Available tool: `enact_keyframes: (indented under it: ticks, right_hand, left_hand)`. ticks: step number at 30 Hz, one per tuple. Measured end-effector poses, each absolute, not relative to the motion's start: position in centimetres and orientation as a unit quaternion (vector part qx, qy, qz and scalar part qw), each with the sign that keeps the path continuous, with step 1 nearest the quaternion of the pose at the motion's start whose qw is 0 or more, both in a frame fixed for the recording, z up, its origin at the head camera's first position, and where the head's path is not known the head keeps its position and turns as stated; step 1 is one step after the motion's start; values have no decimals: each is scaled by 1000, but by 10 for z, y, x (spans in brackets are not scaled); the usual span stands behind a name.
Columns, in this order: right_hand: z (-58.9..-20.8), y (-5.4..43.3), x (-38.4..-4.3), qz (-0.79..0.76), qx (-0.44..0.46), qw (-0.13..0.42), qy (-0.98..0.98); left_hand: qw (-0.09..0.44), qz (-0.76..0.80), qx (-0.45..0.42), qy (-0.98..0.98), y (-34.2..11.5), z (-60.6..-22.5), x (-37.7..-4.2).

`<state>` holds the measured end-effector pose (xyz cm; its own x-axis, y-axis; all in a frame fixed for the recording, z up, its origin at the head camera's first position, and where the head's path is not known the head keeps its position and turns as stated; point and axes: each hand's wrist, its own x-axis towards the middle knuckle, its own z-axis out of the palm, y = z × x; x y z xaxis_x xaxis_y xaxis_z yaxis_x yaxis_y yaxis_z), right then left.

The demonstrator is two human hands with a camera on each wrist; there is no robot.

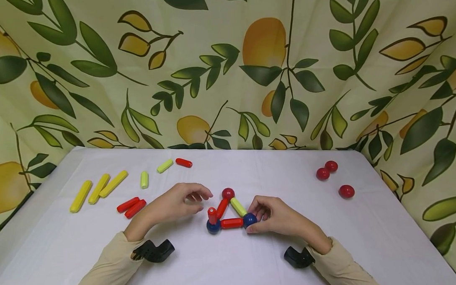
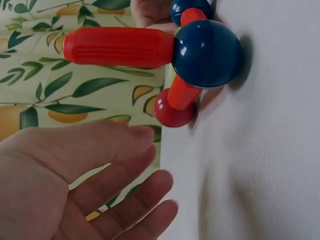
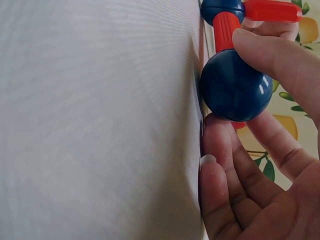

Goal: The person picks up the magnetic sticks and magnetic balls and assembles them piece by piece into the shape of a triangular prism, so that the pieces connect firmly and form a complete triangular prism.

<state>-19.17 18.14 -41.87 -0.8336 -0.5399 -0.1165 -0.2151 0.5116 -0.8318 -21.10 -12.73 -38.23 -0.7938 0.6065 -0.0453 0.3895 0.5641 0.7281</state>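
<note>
Blue ball [image 1: 249, 220] sits pinched in the right grip [image 1: 273, 216], the left grip [image 1: 177, 204] loosely apart near an upright red rod [image 1: 212, 216].

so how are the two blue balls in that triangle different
The left blue ball bears an upright red rod; the right blue ball has none. The right grip holds the right blue ball; the left one is untouched. A lime rod meets the right ball, while only red ones meet the left. Both join one flat-lying red rod.
</note>
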Motion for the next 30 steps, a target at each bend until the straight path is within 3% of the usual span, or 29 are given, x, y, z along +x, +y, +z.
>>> enact_keyframes:
  ticks: [16, 30]
  right_hand:
    - [-418, 183, -192, -441, -215, 187, 851]
    - [-420, 181, -193, -444, -218, 186, 849]
  left_hand:
    - [12, 365, 217, 905, -134, -393, -240]
    - [-13, 329, 179, 927, -138, -394, -276]
